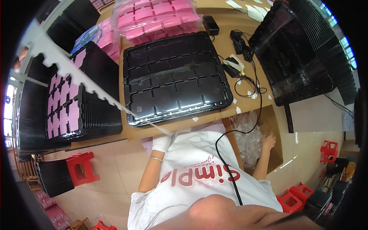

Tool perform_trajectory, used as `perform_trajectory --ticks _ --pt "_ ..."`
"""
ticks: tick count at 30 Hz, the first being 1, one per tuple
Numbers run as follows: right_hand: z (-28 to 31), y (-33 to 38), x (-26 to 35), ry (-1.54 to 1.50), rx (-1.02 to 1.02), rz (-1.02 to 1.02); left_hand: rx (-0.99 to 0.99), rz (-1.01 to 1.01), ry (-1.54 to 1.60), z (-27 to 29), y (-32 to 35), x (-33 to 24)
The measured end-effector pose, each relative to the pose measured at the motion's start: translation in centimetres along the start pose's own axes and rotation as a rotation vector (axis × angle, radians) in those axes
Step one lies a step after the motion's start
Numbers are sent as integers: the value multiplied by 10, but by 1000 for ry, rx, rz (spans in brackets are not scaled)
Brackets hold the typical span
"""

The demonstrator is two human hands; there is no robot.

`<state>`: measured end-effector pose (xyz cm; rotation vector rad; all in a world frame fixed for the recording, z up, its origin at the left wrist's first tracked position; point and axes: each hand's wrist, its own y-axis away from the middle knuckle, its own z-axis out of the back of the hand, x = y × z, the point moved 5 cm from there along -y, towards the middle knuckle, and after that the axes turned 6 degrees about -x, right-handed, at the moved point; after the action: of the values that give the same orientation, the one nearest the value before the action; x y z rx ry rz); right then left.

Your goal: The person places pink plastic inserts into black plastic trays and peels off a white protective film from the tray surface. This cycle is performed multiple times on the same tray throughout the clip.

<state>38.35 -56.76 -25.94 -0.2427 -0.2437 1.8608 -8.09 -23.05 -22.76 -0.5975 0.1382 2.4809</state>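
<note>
Reaching into the brown cardboard box (273, 126) of clear plastic bags (247, 134), right hand (268, 141) fingers loosely spread, gloved left hand (161, 143) clenched below the black compartmented plastic tray (174, 76) on the worktop (230, 23).

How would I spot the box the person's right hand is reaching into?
Start at the big empty black tray in the middle of the wooden table. Go to its lower right corner, just off the table edge: an open brown cardboard box sits there. Unlike the black trays around, it holds clear plastic bags, with the right hand inside.
</note>
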Motion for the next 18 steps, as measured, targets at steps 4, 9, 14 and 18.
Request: perform_trajectory --ticks 4,9,14,18 --pt "209 -48 152 -875 -507 333 -85 -104 34 -10 -2 6" --pt "362 -59 368 -1391 -454 1161 -77 -78 127 -3 -2 2" --pt "344 -131 598 -1329 -133 1394 104 -195 -21 -17 11 -5" --pt "310 -144 688 -1024 -94 1399 394 -107 -63 -17 29 4"
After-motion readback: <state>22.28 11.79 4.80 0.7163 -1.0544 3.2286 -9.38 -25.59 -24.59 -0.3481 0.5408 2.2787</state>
